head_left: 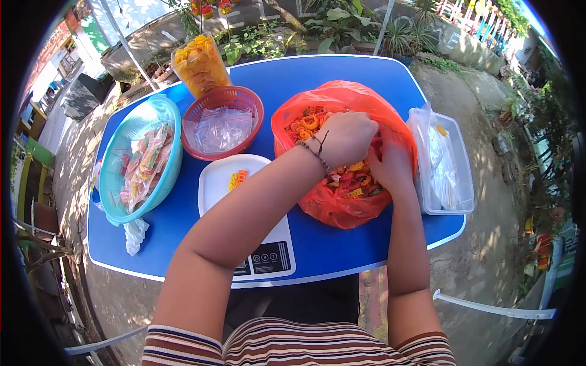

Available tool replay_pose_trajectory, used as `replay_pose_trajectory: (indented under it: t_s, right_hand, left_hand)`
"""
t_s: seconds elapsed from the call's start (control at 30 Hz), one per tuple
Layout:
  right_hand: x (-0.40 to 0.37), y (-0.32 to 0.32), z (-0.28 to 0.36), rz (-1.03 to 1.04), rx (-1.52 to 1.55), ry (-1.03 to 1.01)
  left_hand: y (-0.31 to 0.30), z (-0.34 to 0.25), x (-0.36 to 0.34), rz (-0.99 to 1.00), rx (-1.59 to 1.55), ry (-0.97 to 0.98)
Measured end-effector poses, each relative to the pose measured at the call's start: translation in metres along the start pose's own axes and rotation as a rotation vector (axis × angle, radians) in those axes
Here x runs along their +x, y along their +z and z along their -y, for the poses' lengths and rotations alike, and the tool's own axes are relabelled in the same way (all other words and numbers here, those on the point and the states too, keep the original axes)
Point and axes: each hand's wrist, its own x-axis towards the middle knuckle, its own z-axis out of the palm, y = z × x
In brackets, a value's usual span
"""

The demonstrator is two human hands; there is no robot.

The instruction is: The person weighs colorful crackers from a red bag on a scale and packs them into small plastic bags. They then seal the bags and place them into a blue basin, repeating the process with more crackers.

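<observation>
A red plastic bag [342,213] stands wide open on the table, filled with orange, red and yellow crackers [357,183]. My left hand [348,137], with a braided bracelet at its wrist, is over the bag's mouth. Its fingers curl down and inward, and what they hold is hidden. Inside the bag's right side is my right hand [394,161], thumb apart from the fingers; the fingertips are partly hidden. Under my left forearm lies a white kitchen scale [213,183] with a few yellow and orange crackers [237,179] on its plate.
Left on the blue table [268,73] are a turquoise basket [113,201] of packed sachets and a red-brown basket [259,119] of clear plastic bags. Behind stands a clear container [201,64] of yellow crackers. A clear box [461,177] with plastic bags borders the red bag's right.
</observation>
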Motion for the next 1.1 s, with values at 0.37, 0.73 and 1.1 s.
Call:
replay_pose_trajectory:
  t_s: [0.37,0.73,1.1]
  right_hand:
    - [0.005,0.001,0.001,-0.440,0.107,-0.004]
    - [0.009,0.000,-0.001,-0.338,0.114,0.019]
    - [0.013,0.006,-0.009,-0.238,-0.075,0.063]
  left_hand:
    - [0.006,0.025,0.083,0.057,0.037,-0.089]
    - [0.032,0.018,0.075,0.123,0.254,-0.007]
    - [0.008,0.034,0.048,0.168,0.323,0.147]
